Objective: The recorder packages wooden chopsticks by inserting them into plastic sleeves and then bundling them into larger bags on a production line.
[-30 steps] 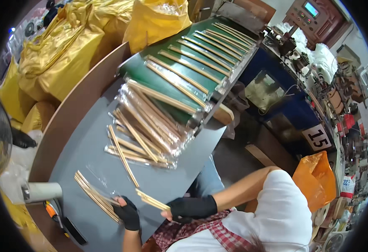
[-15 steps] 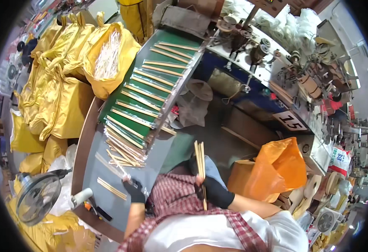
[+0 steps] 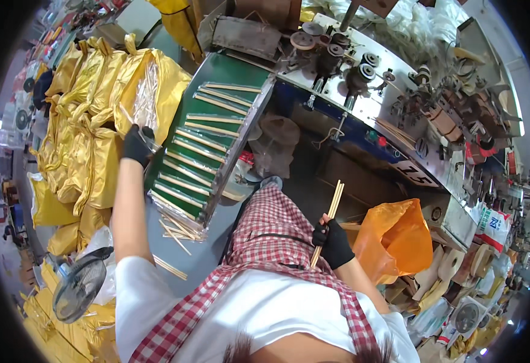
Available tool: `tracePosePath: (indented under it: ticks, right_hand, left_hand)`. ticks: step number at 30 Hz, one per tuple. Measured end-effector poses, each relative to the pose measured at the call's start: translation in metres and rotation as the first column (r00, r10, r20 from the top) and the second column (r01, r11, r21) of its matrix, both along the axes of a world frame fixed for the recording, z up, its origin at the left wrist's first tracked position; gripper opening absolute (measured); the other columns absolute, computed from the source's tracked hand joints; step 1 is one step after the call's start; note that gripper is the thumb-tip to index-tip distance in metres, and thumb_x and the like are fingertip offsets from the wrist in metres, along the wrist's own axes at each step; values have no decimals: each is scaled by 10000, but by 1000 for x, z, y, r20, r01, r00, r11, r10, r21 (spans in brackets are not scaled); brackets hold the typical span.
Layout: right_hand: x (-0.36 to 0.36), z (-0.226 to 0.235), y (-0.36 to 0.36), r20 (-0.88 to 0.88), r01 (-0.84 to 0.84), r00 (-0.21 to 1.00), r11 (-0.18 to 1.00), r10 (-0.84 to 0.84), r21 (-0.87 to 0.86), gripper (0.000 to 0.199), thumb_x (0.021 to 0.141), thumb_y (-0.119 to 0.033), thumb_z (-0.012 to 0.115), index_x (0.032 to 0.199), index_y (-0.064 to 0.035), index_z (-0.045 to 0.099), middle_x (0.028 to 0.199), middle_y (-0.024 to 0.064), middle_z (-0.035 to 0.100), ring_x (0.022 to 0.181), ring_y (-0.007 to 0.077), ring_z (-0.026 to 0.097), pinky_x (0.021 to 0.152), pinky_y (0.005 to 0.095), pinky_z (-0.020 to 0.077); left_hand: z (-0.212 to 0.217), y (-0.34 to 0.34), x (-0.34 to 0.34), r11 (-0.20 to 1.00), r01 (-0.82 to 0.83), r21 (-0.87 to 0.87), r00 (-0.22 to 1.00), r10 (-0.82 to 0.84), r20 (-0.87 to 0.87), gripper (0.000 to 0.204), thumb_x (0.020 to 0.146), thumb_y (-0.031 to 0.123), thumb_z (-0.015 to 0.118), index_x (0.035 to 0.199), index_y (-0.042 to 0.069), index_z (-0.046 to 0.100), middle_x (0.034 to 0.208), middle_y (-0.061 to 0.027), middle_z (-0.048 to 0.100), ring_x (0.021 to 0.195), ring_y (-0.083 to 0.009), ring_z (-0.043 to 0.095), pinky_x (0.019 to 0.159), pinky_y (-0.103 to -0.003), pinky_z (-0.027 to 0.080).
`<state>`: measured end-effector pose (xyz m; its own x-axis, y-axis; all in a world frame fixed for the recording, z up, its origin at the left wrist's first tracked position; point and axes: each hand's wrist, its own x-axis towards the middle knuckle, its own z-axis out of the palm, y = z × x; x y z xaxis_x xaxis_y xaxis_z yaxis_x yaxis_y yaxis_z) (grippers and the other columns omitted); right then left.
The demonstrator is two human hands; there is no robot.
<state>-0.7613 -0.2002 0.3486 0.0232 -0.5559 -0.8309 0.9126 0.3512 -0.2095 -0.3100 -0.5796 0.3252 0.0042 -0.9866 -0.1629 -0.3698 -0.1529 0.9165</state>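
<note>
My left hand (image 3: 137,145), in a black fingerless glove, reaches out to the near edge of an open yellow sack (image 3: 177,75) filled with pale, thin strips. Its fingers are closed on what looks like a clear plastic wrapper (image 3: 151,144). My right hand (image 3: 334,243), gloved the same way, grips a small bundle of wooden chopsticks (image 3: 337,198) upright at my right side. Between my hands runs a green conveyor belt (image 3: 185,104) carrying a row of chopsticks in clear wrappers (image 3: 199,146). Loose chopsticks (image 3: 177,230) lie heaped at its near end.
More yellow sacks (image 3: 74,136) are piled at the left. A fan (image 3: 80,285) stands near my left elbow. To the right are an orange bag (image 3: 392,239) and a machine bench (image 3: 392,78) with rollers. A few chopsticks (image 3: 171,268) lie on the grey tabletop (image 3: 207,257).
My left hand has moved from the grey tabletop up and forward to the yellow sack. The right hand has shifted rightward with its chopsticks. Wrapped chopsticks on the belt have moved toward me.
</note>
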Motion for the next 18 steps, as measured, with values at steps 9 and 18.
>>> tracePosePath:
  ticks: [9, 18]
  right_hand:
    - [-37, 26, -81, -261, 152, 959, 975, -107, 159, 251, 994, -293, 507, 794, -144, 479, 561, -31, 368, 422, 96, 341, 391, 253, 266]
    - [-5, 33, -143, -280, 268, 941, 922, -189, 278, 236, 975, -282, 548, 798, -132, 500, 579, -11, 381, 466, 111, 364, 425, 249, 284]
  left_hand:
    - [27, -123, -34, 922, 96, -376, 317, 329, 889, 671, 729, 283, 774, 1294, 23, 522, 1431, -264, 407, 1340, -421, 362, 1101, -473, 313]
    - [-42, -405, -335, 698, 693, -182, 703, -596, 388, 401, 910, 326, 615, 1176, 26, 628, 1170, -202, 650, 1124, -329, 607, 940, -390, 467]
